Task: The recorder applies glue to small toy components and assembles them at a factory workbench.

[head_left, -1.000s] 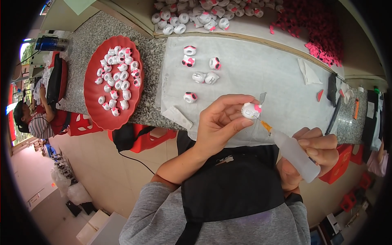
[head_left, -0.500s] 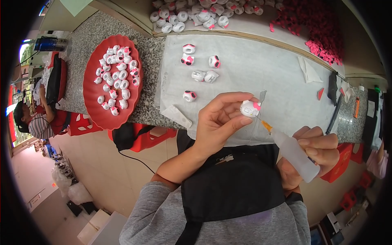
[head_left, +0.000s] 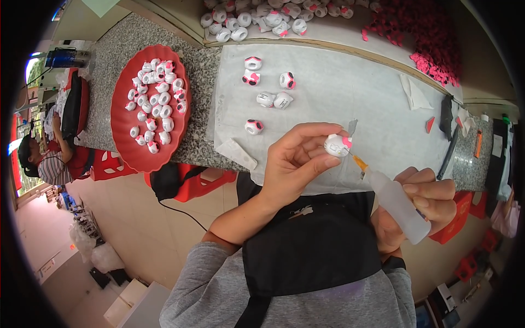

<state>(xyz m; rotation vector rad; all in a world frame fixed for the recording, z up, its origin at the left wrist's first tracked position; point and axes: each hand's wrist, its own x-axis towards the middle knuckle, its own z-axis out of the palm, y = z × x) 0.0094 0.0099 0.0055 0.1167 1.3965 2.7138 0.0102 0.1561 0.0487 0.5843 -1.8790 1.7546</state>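
Note:
Between the thumb and fingers of my left hand (head_left: pixel 298 158) is a small white cat-shaped toy head (head_left: pixel 335 145) with a pink bow on its right side. My right hand (head_left: pixel 424 199) is wrapped round a translucent squeeze bottle (head_left: pixel 398 205). The bottle's orange needle nozzle (head_left: pixel 359 162) points up and left, its thin tip at the toy head near the bow; I cannot tell whether it touches. Several more white toy heads (head_left: pixel 283 100) lie on the white sheet (head_left: pixel 322 76) beyond my left hand, some with pink and black parts.
A red scalloped tray (head_left: pixel 121 126) with several toy heads stands at the left. On the ledge at the back are a heap of white heads (head_left: pixel 239 21) and a pile of pink pieces (head_left: pixel 432 65). Scraps of paper (head_left: pixel 414 93) lie at right. Another person (head_left: pixel 54 164) sits far left.
The toy head has turned a little in my left fingers and shifted slightly right. The bottle has moved slightly right with it, its nozzle still at the bow side.

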